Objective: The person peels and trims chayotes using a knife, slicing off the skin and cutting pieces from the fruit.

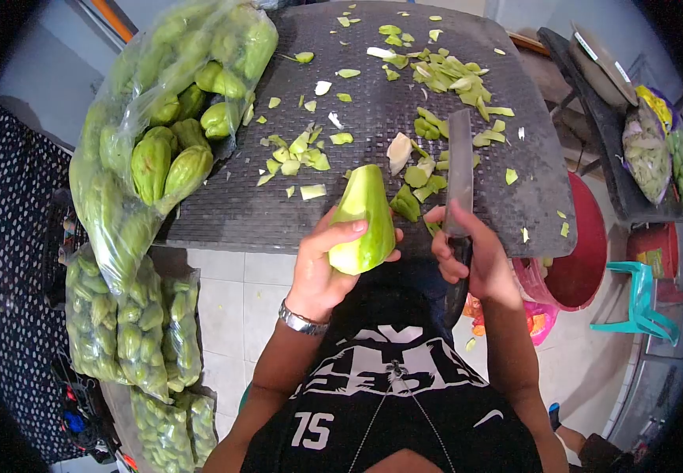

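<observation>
My left hand is wrapped round a mostly peeled chayote, its pale green flesh showing, held upright just over the near edge of the table. In my right hand is a kitchen knife, gripped at its black handle with the broad blade pointing away from me. Blade and chayote are apart. Green peelings lie scattered on the dark woven-pattern table beyond both hands. A large clear plastic bag of unpeeled chayotes lies open on the table's left side.
Filled bags of chayotes are stacked below on the left. A red tub stands by the table's right edge, near a teal stool. Further right, a dark side table bears bagged vegetables.
</observation>
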{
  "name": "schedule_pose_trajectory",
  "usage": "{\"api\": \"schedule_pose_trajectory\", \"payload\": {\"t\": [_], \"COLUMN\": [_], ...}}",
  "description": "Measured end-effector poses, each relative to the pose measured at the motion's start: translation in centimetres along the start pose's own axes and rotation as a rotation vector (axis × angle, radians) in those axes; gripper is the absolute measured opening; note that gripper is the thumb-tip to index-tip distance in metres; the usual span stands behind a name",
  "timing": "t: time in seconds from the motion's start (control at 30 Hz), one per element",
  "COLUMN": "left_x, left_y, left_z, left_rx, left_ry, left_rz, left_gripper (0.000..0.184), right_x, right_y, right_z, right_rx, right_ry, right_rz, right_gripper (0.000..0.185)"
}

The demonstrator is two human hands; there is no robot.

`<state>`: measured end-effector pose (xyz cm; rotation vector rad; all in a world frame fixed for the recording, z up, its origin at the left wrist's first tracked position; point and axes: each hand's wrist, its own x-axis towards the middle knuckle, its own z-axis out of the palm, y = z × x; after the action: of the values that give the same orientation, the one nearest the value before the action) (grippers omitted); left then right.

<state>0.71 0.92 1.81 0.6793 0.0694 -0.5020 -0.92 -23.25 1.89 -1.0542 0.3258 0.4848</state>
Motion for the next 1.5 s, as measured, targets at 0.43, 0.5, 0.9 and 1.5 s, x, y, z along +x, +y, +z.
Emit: {"api": "schedule_pose_trajectory", "payload": {"t": [0.43,0.5,0.9,1.5], "left_x": [1.1,0.9,1.3,1.8], "left_y": [-1.2,-1.3,-1.9,-3.1], "left_z": [-0.3,0.3,0.4,-0.7], "left_rx": [-0.161,-0.112,-0.175,-0.239], "left_ry": [0.134,0.162,0.185,0.1], "left_rz": [-0.073,-0.045,-0.089,-0.093], "left_gripper": [0.052,0.052,0.052,0.052], "right_x": [-3.2,-3.2,-2.7,-2.2], "right_y": [1.6,1.7,1.9,1.4], "right_z": [4.1,4.4,4.5,3.7], "right_rx": [-1.526,-1.573,-1.59,-1.611], "right_ry": [0.057,0.056,0.085,0.063], "right_rz": [-0.736,-0.766,-0.855,-0.808], "right_gripper": [0.074,0.073,0.069,0.068]}}
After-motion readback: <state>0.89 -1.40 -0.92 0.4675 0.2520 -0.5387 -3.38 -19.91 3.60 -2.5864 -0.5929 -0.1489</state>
